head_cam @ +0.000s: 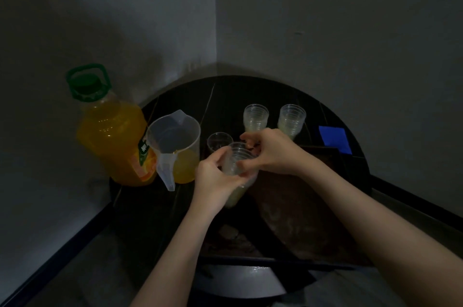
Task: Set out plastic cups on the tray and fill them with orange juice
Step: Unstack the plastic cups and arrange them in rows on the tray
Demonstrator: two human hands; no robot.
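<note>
Gripping a nested stack [236, 169] of clear cups in front of the body, the person has both hands on it. The left hand [213, 181] wraps the stack's lower part from the left, fingers closed around it. The right hand [265, 153] comes in from the right at the rim, thumb and fingertips pinched on the topmost cup's lip. The stack tilts, mouth up and away, base pointing down toward the person, so a cup has to be drawn off along that slanted axis, up and away from the left hand. I'd judge the right hand is the one to do the pulling, since it already has the rim.

Taking the tray [300, 209] as the landmark: the stack hangs over its far left corner, and the tray's dark bed looks bare, so setting out seems barely begun. Freed cups need only travel a little right and toward the person to land on it. Just beyond the tray's far edge stand two more stacks [255, 117], side by side, and a single cup [219, 141] stands left of them, just beyond the held stack. Further left of the tray are the jug [175, 146], with a little juice at the bottom, and the big juice bottle [112, 136], cap on. A blue cloth [334, 138] lies past the tray's far right corner.
</note>
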